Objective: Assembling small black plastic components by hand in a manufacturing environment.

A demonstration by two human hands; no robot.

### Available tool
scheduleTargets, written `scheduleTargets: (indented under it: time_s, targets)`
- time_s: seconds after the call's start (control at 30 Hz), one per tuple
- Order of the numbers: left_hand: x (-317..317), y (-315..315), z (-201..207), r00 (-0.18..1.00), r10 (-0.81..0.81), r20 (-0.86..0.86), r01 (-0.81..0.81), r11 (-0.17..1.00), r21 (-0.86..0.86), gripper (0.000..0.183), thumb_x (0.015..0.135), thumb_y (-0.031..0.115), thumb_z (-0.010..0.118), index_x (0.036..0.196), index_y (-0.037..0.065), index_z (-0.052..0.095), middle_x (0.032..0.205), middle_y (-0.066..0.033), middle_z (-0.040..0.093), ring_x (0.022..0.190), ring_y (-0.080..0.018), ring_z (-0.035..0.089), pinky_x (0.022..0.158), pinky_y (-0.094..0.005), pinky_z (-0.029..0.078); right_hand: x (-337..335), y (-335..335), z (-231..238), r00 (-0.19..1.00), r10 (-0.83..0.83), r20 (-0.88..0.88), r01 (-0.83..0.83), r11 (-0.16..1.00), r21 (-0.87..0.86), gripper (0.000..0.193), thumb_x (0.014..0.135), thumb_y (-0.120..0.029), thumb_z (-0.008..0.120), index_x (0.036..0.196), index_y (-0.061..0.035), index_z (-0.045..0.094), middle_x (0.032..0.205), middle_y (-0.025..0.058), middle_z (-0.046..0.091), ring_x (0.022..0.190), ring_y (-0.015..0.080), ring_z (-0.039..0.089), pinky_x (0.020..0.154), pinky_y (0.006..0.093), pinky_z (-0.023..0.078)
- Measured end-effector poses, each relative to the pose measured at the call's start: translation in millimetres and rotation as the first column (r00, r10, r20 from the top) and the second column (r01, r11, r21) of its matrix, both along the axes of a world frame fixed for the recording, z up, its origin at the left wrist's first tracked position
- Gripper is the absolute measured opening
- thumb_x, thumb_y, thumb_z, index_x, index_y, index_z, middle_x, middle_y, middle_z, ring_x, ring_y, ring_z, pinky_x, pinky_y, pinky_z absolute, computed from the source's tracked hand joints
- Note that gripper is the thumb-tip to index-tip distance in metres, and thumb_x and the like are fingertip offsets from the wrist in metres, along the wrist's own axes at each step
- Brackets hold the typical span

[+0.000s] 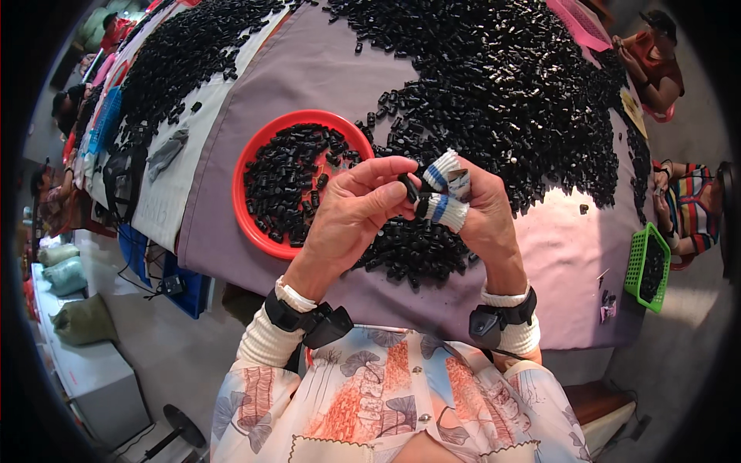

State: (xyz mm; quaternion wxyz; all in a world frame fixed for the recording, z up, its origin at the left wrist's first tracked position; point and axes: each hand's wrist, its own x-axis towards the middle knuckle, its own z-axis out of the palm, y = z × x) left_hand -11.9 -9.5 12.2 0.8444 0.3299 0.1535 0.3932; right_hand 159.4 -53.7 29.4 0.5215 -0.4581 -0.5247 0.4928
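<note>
My left hand point(351, 208) pinches a small black cylindrical piece point(410, 187) between thumb and fingers, above the table. Close against it is my right hand point(490, 212), its thumb and a finger wrapped in white knit finger covers point(444, 210) with blue stripes. Those fingers are curled together, and a greyish flat thing point(460, 184) shows between them; its kind is unclear. Whether the right fingertips also grip the black piece cannot be made out. Left of the hands, a round red tray point(241, 202) holds many similar black pieces.
A large heap of black pieces point(494, 100) covers the grey-purple tablecloth point(316, 73) beyond my hands. At the right edge hangs a green basket point(634, 266) with black pieces. Other people sit along the right and left sides. A pink basket point(579, 23) stands far right.
</note>
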Motion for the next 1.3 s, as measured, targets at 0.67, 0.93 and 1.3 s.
scheduleTargets:
  time_s: [0.67, 0.93, 1.3]
  targets:
    - [4.8, -0.6, 9.8, 1.0, -0.011, -0.016, 0.01, 0.998, -0.057, 0.026, 0.086, 0.004, 0.058, 0.111, -0.001, 0.056, 0.103, -0.0078, 0.061, 0.089, -0.012, 0.06, 0.078, -0.0248, 0.051, 12.6, 17.5, 19.0, 0.887, 0.206, 0.413, -0.185, 0.979, -0.09, 0.039, 0.062, -0.029, 0.076, 0.077, 0.0009, 0.055, 0.06, 0.0087, 0.053, 0.054, 0.018, 0.048, 0.052, 0.0319, 0.041]
    - [7.1, 0.3, 10.5, 0.998, -0.02, -0.055, 0.017, 0.998, -0.063, 0.025, 0.085, 0.004, 0.058, 0.11, -0.001, 0.057, 0.101, -0.0083, 0.062, 0.089, -0.012, 0.061, 0.078, -0.025, 0.052, 17.3, 16.8, 17.0, 0.864, 0.218, 0.453, -0.212, 0.975, -0.066, 0.039, 0.066, -0.03, 0.072, 0.078, 0.002, 0.053, 0.059, 0.0118, 0.052, 0.052, 0.0231, 0.049, 0.053, 0.0336, 0.041]
    - [8.3, 0.8, 10.4, 0.997, -0.017, -0.077, 0.011, 0.997, -0.072, 0.023, 0.084, 0.003, 0.059, 0.106, -0.002, 0.059, 0.098, -0.0091, 0.063, 0.087, -0.0133, 0.062, 0.078, -0.026, 0.052, 16.2, 12.9, 9.6, 0.887, 0.211, 0.411, -0.221, 0.975, -0.025, 0.029, 0.073, -0.022, 0.066, 0.084, 0.0026, 0.054, 0.062, 0.0137, 0.054, 0.052, 0.0231, 0.048, 0.053, 0.0332, 0.042]
